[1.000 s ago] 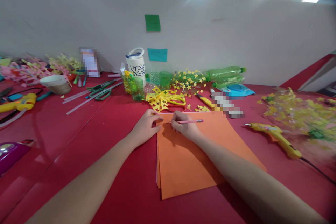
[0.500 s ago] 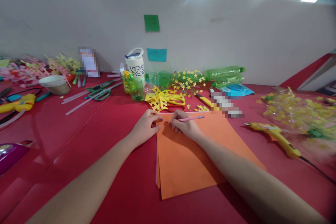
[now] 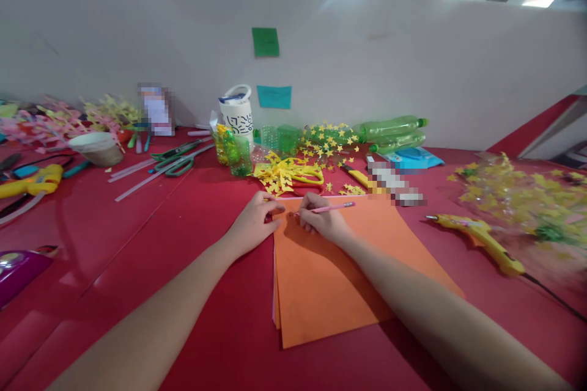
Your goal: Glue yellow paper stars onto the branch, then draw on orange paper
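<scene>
A stack of orange paper (image 3: 339,293) lies on the red table (image 3: 220,317) in front of me. My right hand (image 3: 323,220) grips a pink pencil (image 3: 334,207), its tip near the upper left of the top sheet and its eraser end pointing right. My left hand (image 3: 257,220) rests at the sheet's upper left corner, fingers apart and touching the paper's edge. Just beyond the hands lie yellow paper cutouts (image 3: 277,176) and yellow-handled scissors (image 3: 312,178). Small yellow stars (image 3: 353,189) are scattered nearby.
At right lie a yellow glue gun (image 3: 481,235) with a cord and star-covered decorations (image 3: 518,195). Green bottles (image 3: 389,131) and a white tumbler (image 3: 237,119) stand at the back. Left are green scissors (image 3: 177,162), a cup (image 3: 96,148) and another yellow glue gun (image 3: 36,182).
The pencil has tilted very slightly in my right hand. My left hand stays at the paper's corner, and the paper has not moved.
</scene>
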The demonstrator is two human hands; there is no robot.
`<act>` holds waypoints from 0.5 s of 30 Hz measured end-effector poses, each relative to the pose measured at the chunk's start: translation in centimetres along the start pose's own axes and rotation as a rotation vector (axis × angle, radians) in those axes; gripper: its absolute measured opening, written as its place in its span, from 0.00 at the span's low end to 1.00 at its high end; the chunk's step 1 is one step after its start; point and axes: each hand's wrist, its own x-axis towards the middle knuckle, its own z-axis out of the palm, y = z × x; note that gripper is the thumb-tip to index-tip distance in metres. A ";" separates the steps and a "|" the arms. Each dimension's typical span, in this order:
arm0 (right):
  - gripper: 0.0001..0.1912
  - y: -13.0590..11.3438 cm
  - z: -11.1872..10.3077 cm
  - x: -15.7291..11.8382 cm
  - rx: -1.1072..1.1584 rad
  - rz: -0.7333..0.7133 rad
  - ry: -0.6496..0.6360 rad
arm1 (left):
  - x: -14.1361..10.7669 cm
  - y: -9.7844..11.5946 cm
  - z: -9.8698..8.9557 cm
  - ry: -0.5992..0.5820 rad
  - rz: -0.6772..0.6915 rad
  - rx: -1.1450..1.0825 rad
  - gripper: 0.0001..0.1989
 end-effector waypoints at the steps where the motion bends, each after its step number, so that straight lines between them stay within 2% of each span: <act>1: 0.03 0.1 -0.1 0.1 0.030 0.014 0.009 | 0.0 0.0 0.0 0.000 0.001 -0.003 0.11; 5: 0.07 0.4 -0.2 0.4 0.153 0.034 0.049 | -0.1 -0.2 0.3 0.034 0.015 0.000 0.11; 9: 0.06 -0.2 -0.4 0.6 0.148 -0.001 0.125 | -0.2 0.0 0.4 0.073 0.076 0.060 0.11; 12: 0.03 -2.2 -1.0 0.7 0.079 -0.029 0.220 | -0.2 0.2 0.2 0.023 0.135 0.110 0.12; 15: 0.04 -5.2 -1.8 0.4 -0.030 -0.052 0.210 | 0.0 0.2 0.0 -0.019 0.147 0.118 0.12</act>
